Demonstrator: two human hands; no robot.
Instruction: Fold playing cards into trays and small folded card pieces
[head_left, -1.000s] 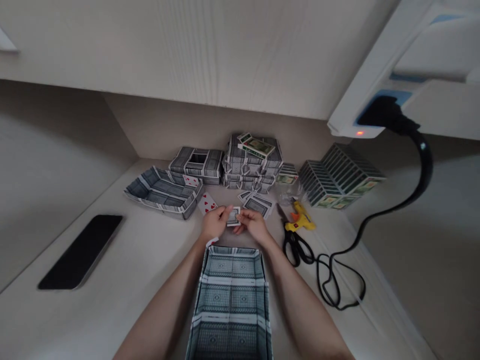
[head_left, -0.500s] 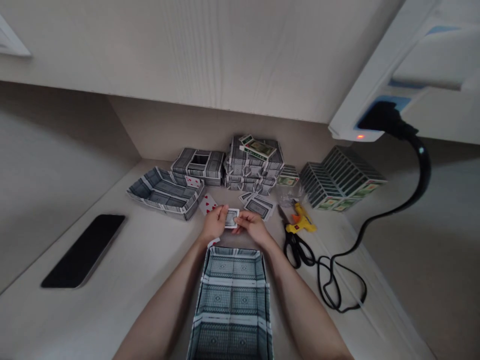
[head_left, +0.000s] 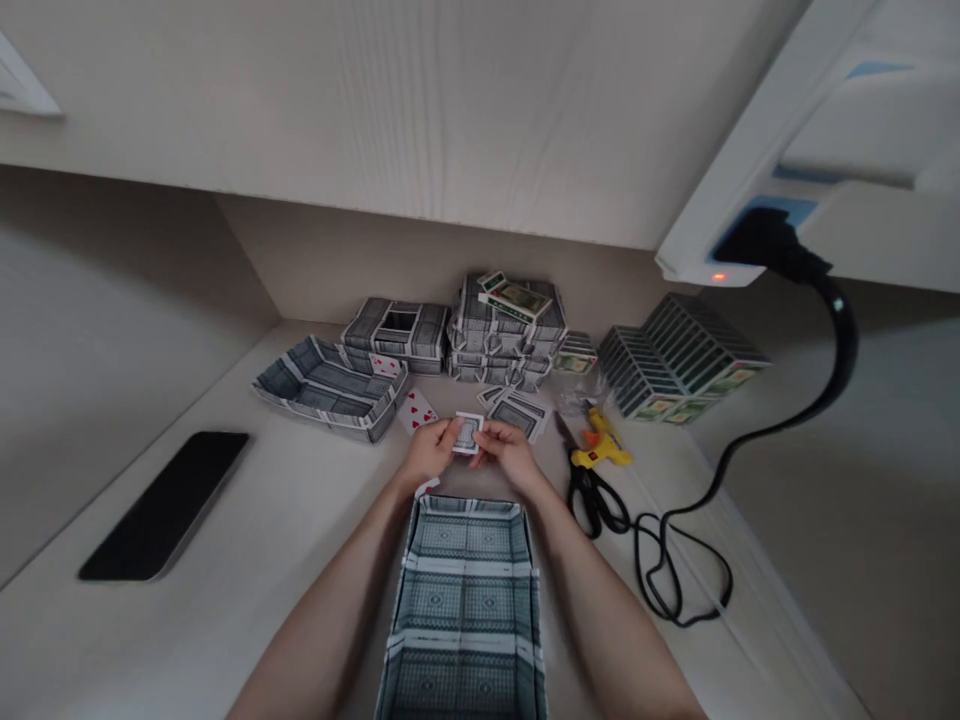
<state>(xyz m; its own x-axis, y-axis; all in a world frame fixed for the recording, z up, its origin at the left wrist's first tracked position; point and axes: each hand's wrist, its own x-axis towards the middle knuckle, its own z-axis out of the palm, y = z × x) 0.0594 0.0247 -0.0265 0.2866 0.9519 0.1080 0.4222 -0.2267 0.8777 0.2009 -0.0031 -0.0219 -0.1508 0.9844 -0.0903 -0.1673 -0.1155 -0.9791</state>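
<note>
Between my two hands is a playing card [head_left: 468, 434], its patterned back showing. My left hand [head_left: 431, 450] pinches its left side with the thumb on top. The fingers of my right hand [head_left: 508, 450] are closed on its right edge. Whether it is one card or several together I cannot tell. Below the hands, between my forearms, lies a long open tray made of playing cards [head_left: 463, 565]. Loose cards [head_left: 517, 412] lie face down just beyond my right hand, and a heart card [head_left: 417, 408] lies face up beyond my left.
Card-built boxes [head_left: 506, 330] and a shallow card tray [head_left: 330, 385] stand behind. Card packs [head_left: 682, 355] are stacked back right. Scissors [head_left: 594, 495], a yellow glue gun [head_left: 602, 440] and a looped black cable [head_left: 720, 480] lie right; a phone [head_left: 165, 505] lies left.
The held card has shifted slightly to the right and up, and its tilt differs a little. Both hands still hold it. Other things stay where they were.
</note>
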